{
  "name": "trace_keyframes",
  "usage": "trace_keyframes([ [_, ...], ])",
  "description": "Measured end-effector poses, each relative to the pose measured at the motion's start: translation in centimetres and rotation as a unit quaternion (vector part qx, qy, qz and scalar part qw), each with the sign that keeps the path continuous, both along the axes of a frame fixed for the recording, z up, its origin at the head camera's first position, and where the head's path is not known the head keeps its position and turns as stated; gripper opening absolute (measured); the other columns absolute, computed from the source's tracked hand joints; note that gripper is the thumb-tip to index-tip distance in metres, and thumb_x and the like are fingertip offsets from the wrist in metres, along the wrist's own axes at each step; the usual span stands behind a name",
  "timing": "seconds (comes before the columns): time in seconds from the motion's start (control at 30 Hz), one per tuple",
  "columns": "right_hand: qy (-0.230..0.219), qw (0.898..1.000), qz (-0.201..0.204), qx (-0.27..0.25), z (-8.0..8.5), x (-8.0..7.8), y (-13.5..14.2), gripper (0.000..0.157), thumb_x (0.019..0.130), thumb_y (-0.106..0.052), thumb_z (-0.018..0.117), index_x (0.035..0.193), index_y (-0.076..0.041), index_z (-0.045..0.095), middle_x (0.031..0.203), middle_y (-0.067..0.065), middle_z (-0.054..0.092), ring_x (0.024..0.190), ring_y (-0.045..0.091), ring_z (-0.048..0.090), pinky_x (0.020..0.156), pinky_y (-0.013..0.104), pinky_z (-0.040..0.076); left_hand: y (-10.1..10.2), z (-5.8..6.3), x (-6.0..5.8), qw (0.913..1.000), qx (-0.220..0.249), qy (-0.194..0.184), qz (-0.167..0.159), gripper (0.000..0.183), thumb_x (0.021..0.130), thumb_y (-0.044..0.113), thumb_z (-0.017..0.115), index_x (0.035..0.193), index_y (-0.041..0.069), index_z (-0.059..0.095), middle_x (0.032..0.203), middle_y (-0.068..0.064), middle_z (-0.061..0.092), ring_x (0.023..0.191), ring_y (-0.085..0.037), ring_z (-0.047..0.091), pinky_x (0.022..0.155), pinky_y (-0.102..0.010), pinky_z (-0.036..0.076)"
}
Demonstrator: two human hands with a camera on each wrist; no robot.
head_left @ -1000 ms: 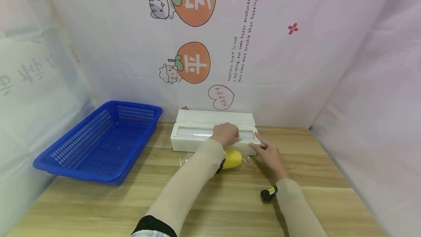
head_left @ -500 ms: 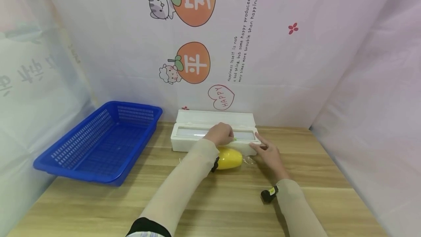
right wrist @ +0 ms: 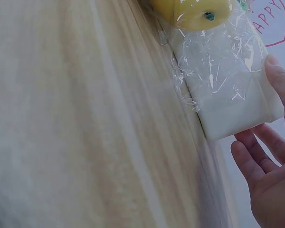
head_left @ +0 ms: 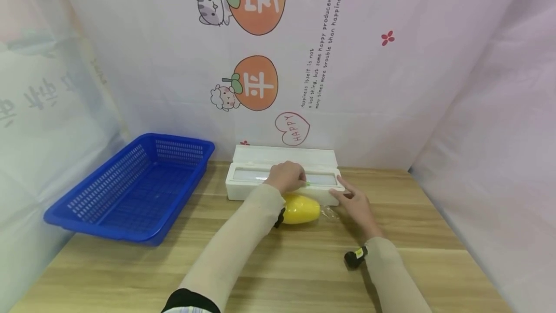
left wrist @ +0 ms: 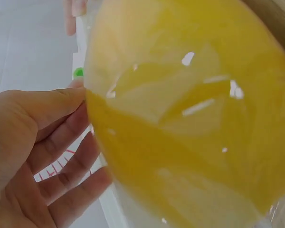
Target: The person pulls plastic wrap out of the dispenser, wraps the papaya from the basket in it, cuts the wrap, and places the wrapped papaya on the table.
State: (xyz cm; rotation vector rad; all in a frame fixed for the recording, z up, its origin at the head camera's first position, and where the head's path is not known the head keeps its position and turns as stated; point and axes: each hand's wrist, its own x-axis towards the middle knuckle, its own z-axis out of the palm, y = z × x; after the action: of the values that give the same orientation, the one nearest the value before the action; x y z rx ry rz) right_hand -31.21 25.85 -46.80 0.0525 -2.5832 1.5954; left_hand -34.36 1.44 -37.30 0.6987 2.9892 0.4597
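A long white cling film box (head_left: 243, 190) stands near the back of the table, its lid (head_left: 284, 155) raised. My left hand (head_left: 285, 177) is over its front edge, thumb and fingers closed at a small green slide cutter (left wrist: 78, 72); the grip itself is partly hidden. My right hand (head_left: 357, 205) grips the box's right end, thumb on one side and fingers on the other. Before the box lies a yellow fruit (head_left: 301, 209) with a dark green stem spot, under clear cling film (right wrist: 213, 66). My left wrist hides the fruit's left end.
A blue plastic basket (head_left: 152, 226) stands on the left of the wooden table (head_left: 304, 274). Close behind the box rises a printed white cloth (head_left: 347, 124), with more cloth at both sides.
My left hand has slid left along the box's front edge, and the green cutter has moved with it. More of the yellow fruit shows now. My right hand has stayed on the box.
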Motion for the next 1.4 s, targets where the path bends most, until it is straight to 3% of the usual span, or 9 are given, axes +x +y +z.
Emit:
trace_keyframes([
  [0.2,0.005,1.000,0.003,-0.003,0.0,0.1,0.0,0.075,0.089,-0.057,0.068,0.152,-0.029,0.042,0.155,0.017,0.039,0.119,0.033,0.057,0.093,0.039,0.054,-0.8,-0.2,-0.2,0.9994,0.024,-0.023,-0.006,0.012,0.094,0.027,0.073,0.102,0.018,0.076,0.098,0.008,0.071,0.088,-0.011,0.062,0.088,-0.032,0.052],
  [0.4,0.002,1.000,-0.001,-0.001,0.1,0.1,-0.1,0.076,0.087,-0.060,0.069,0.152,-0.031,0.042,0.152,0.016,0.043,0.117,0.031,0.058,0.090,0.037,0.054,-1.9,0.0,-0.1,0.9981,0.047,-0.037,-0.016,0.010,0.094,0.020,0.072,0.101,0.013,0.076,0.099,0.003,0.071,0.091,-0.013,0.063,0.088,-0.029,0.052],
  [0.77,0.002,1.000,0.003,-0.008,-0.2,-0.1,0.0,0.075,0.086,-0.060,0.070,0.151,-0.033,0.044,0.155,0.014,0.039,0.118,0.032,0.058,0.092,0.042,0.053,-2.9,-0.1,0.0,0.9994,0.028,-0.013,-0.016,0.012,0.096,0.021,0.070,0.103,0.015,0.077,0.101,0.004,0.073,0.092,-0.011,0.063,0.089,-0.028,0.052],
  [1.4,-0.006,1.000,-0.003,0.003,-0.2,0.0,0.1,0.076,0.085,-0.065,0.067,0.151,-0.038,0.041,0.154,0.015,0.042,0.120,0.031,0.057,0.099,0.048,0.049,-5.7,-0.6,0.0,0.9992,0.038,-0.008,-0.007,0.011,0.096,0.022,0.070,0.102,0.016,0.077,0.102,0.004,0.072,0.092,-0.012,0.063,0.087,-0.031,0.053],
])
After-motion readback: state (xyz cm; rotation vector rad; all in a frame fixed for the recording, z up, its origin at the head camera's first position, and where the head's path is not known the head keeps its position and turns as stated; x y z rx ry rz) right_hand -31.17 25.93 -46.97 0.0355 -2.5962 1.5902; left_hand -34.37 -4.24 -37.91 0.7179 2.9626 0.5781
